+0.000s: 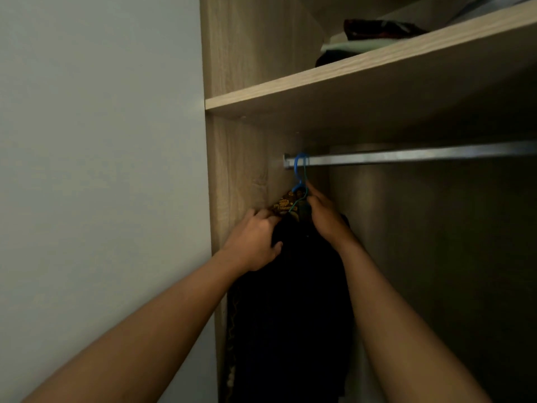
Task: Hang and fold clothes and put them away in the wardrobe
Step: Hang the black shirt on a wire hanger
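Note:
A dark garment [293, 301] hangs at the far left end of the metal rail [406, 156] inside the wooden wardrobe. Blue hanger hooks [300, 167] loop over the rail above it. A yellow-patterned garment [283, 204] shows just behind the dark one. My left hand [254, 241] grips the dark garment's left shoulder, thumb curled into the cloth. My right hand [322, 213] holds the hanger's neck and the cloth at the garment's top right. The lower part of the garment fades into shadow.
A wooden shelf [334, 82] runs above the rail and carries folded clothes [369, 36]. The wardrobe's left side panel [232, 184] stands right beside the hanging garments. A pale wall [101, 170] fills the left. The rail stretches bare to the right.

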The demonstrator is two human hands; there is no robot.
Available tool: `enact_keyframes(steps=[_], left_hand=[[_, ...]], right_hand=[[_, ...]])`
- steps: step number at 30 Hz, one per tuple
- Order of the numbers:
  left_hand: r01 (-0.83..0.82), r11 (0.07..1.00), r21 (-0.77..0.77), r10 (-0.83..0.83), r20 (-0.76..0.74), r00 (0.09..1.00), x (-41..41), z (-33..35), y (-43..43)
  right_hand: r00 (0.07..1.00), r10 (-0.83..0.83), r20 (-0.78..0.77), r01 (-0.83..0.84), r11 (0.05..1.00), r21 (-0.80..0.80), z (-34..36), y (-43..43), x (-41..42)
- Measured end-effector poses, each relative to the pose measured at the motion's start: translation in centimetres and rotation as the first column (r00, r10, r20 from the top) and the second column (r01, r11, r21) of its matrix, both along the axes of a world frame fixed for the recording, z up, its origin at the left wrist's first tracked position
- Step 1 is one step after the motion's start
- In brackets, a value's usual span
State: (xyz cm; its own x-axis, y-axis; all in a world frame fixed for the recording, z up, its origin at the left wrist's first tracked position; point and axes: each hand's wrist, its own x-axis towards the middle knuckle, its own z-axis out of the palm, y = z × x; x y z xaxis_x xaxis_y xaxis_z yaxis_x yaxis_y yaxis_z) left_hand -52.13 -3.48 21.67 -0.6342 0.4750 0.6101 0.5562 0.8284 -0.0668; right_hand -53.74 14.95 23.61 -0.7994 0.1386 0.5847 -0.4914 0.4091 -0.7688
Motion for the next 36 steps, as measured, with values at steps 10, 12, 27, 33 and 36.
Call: enact_keyframes(steps=[10, 12, 27, 33, 36], left_hand=[[-0.063, 0.998, 0.005, 0.063, -0.049, 0.997, 6.9, 0.0, -3.0], [-0.089, 0.996, 0.001, 0.089, -0.065, 0.994, 9.3, 0.9, -4.0], [-0.198, 0.979, 0.042, 0.202, -0.216, 0.955, 33.3, -2.4, -15.3], [-0.257, 0.959, 0.122, 0.284, -0.477, 0.832, 40.3, -2.5, -22.5], [-0.306, 0.925, 0.223, 0.377, -0.463, 0.802, 42.8, -2.3, -25.8]], right_hand=[[0.998, -0.058, 0.025, 0.057, 0.997, 0.05, -0.6, -2.1, 8.2], [1.0, -0.028, -0.003, 0.028, 0.997, 0.067, -0.3, -2.8, 10.4], [0.978, 0.206, 0.026, -0.208, 0.974, 0.088, -5.4, -12.6, 31.0], [0.937, 0.342, 0.066, -0.348, 0.929, 0.125, -6.4, -20.3, 36.5], [0.915, 0.402, 0.027, -0.401, 0.902, 0.16, -6.0, -24.7, 38.6]])
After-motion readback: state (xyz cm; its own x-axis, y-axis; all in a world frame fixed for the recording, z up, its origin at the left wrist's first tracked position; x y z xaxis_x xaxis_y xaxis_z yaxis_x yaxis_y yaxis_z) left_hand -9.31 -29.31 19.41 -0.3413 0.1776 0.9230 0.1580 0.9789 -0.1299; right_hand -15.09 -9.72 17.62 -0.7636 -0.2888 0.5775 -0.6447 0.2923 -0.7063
